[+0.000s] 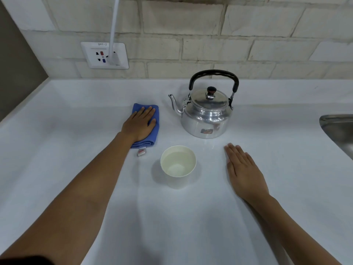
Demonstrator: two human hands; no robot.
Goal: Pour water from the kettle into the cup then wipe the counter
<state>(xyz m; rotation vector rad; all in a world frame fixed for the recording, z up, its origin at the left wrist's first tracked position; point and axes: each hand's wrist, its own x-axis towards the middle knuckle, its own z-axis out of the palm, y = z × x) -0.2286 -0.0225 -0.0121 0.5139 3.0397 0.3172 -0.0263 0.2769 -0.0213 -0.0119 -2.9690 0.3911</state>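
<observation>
A shiny metal kettle [207, 113] with a black handle stands upright on the white counter [191, 217], spout pointing left. In front of it a white paper cup [178, 163] holds some water. A folded blue cloth [155, 123] lies left of the kettle. My left hand [140, 124] rests flat on the cloth, fingers extended. My right hand [243, 170] lies flat, palm down, on the counter to the right of the cup, holding nothing.
A steel sink [339, 131] edges in at the right. A wall socket [105, 55] with a white plug and cable sits on the tiled back wall. A grey side wall bounds the counter at the left.
</observation>
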